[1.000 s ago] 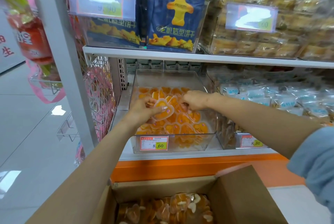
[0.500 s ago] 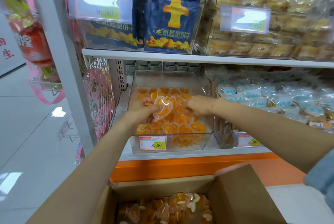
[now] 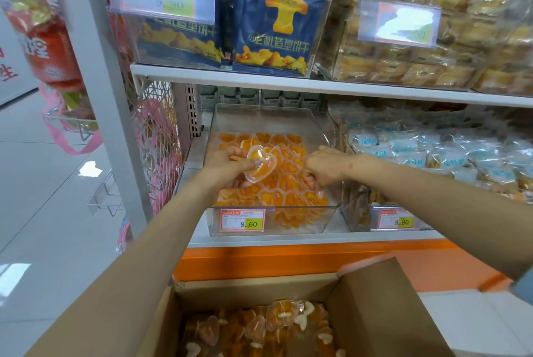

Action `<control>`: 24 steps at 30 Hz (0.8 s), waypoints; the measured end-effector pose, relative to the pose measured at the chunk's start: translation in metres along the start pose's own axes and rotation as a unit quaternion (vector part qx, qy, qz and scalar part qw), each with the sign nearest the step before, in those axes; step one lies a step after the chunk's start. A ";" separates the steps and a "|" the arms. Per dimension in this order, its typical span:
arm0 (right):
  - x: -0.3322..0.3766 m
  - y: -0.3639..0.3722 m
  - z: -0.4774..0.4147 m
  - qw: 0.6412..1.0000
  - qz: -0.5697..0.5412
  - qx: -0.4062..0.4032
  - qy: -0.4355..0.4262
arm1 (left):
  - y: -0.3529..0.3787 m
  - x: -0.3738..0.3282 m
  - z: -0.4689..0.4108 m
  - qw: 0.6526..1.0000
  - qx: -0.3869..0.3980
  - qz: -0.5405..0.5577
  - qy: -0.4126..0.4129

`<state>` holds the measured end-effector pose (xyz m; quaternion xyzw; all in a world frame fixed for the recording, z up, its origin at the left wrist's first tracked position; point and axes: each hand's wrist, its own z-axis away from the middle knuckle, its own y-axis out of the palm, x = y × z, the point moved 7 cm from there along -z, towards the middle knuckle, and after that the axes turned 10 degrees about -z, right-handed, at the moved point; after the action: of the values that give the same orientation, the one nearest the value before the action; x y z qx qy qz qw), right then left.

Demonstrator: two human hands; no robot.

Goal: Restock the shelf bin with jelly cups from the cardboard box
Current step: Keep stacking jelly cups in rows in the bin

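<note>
A clear shelf bin [image 3: 219, 221] on the lower shelf holds several orange heart-shaped jelly cups [image 3: 288, 198]. My left hand [image 3: 227, 166] reaches over the bin and pinches a small stack of orange jelly cups [image 3: 261, 163] above the pile. My right hand [image 3: 323, 169] is inside the bin at its right side, fingers curled down onto the cups; whether it holds one is hidden. Below, the open cardboard box [image 3: 383, 313] holds more jelly cups [image 3: 259, 330].
A white shelf [image 3: 375, 88] above carries bins of blue biscuit bags [image 3: 277, 19] and wrapped cakes [image 3: 432, 62]. Pale blue snack packets [image 3: 432, 152] fill the bin to the right. A white upright post [image 3: 95, 68] and wire rack [image 3: 155, 137] stand left, with tiled floor [image 3: 43, 212] beyond.
My left hand has lifted its jelly cups slightly up and back over the pile. My right hand has shifted right, toward the bin's right wall.
</note>
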<state>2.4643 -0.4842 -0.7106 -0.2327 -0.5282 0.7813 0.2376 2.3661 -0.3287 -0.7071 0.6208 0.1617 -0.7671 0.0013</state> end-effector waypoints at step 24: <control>0.000 -0.001 -0.005 0.997 0.069 0.004 0.039 | -0.001 -0.001 0.002 1.000 0.008 0.017 0.003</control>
<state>2.4675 -0.4800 -0.7117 -0.2981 -0.4982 0.7881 0.2046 2.3645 -0.3281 -0.7052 0.6259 0.1455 -0.7662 0.0090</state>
